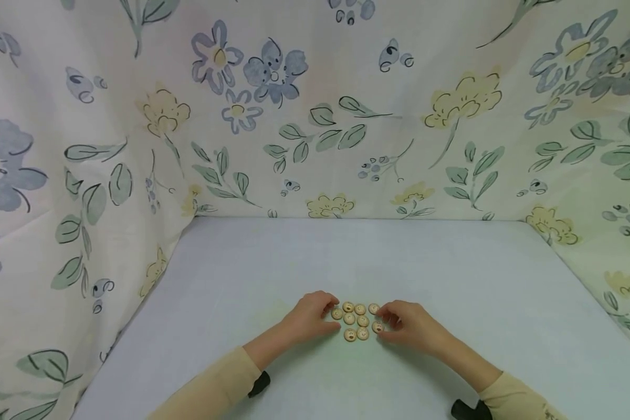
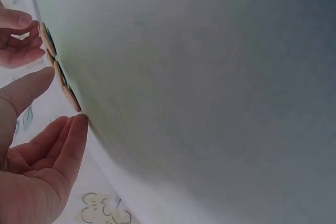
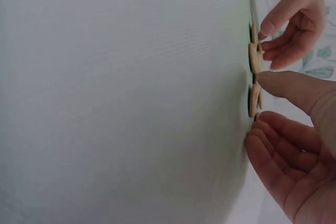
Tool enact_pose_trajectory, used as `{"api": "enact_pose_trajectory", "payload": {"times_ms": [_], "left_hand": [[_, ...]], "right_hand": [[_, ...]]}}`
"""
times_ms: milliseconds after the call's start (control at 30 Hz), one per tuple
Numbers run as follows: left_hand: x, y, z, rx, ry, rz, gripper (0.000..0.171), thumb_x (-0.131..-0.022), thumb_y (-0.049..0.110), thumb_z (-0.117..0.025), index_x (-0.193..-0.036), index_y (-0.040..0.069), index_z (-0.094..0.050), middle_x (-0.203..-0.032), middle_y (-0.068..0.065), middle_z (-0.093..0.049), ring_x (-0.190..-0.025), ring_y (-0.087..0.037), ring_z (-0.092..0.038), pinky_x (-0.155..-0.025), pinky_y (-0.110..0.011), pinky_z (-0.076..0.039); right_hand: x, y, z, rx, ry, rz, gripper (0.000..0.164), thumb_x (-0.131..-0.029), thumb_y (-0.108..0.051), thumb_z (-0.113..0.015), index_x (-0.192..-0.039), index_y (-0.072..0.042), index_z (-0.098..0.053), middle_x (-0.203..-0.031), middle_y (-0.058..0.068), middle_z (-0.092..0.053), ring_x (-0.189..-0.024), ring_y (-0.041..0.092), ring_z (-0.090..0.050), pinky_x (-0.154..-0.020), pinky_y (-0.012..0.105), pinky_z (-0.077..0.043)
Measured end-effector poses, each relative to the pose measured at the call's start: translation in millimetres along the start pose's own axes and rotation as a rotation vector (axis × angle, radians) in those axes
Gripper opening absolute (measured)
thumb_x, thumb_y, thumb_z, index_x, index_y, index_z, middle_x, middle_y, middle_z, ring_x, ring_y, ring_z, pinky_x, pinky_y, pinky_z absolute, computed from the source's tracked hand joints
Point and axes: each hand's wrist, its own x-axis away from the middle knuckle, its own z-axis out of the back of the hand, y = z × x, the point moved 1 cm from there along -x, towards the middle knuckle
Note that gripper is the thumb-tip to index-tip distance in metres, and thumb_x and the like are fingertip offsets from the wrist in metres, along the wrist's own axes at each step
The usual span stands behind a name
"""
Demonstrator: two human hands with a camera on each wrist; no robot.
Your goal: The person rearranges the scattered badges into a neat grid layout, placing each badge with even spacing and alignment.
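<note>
Several small round wooden discs (image 1: pixel 363 321) with dark face-like marks lie flat in a close cluster on the white table. My left hand (image 1: pixel 312 318) rests at the cluster's left side, its thumb and fingertips parted around the leftmost disc (image 1: pixel 337 314). On the opposite side is my right hand (image 1: pixel 409 324), fingertips by the upper right disc (image 1: pixel 374 308) and thumb at the lower right disc (image 1: pixel 378 326). Each wrist view shows the discs edge-on, as a thin row between parted thumb and fingers of the left hand (image 2: pixel 42 166) and right hand (image 3: pixel 294 156).
The white tabletop (image 1: pixel 346 256) spreads around the discs. A floral curtain (image 1: pixel 315 116) hangs behind it and along both sides. Black wrist straps (image 1: pixel 259 385) show below the cream sleeves (image 1: pixel 215 379).
</note>
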Motion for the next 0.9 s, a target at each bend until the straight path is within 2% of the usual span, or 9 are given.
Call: {"api": "enact_pose_trajectory", "payload": {"times_ms": [200, 500, 900], "left_hand": [[-1.9, 0.3, -1.3, -0.068, 0.009, -0.023, 0.035, -0.080, 0.014, -0.077, -0.111, 0.000, -0.067, -0.087, -0.002, -0.058, -0.076, -0.009, -0.045, -0.070, -0.024, -0.041], [-5.2, 0.5, -1.9, -0.096, 0.003, -0.048, 0.027, -0.082, 0.013, -0.076, -0.105, 0.002, -0.069, -0.092, -0.003, -0.061, -0.079, -0.009, -0.049, -0.074, -0.025, -0.044], [-8.1, -0.2, -3.7, -0.128, 0.032, -0.074, 0.022, -0.083, 0.014, -0.075, -0.102, 0.004, -0.072, -0.086, -0.001, -0.060, -0.073, -0.007, -0.047, -0.069, -0.022, -0.042]], "right_hand": [[0.8, 3.1, -4.6, 0.014, 0.025, 0.023, 0.027, -0.079, -0.016, -0.081, -0.101, -0.006, -0.068, -0.088, -0.005, -0.062, -0.078, 0.009, -0.056, -0.068, 0.024, -0.049], [-0.6, 4.3, -7.1, 0.029, 0.039, 0.060, 0.022, -0.079, -0.014, -0.081, -0.096, -0.009, -0.068, -0.085, -0.007, -0.061, -0.076, 0.008, -0.055, -0.066, 0.024, -0.048], [-4.4, 4.8, -8.6, 0.026, 0.024, 0.036, 0.020, -0.078, -0.013, -0.081, -0.092, -0.010, -0.068, -0.083, -0.007, -0.063, -0.073, 0.006, -0.055, -0.064, 0.023, -0.049]]}}
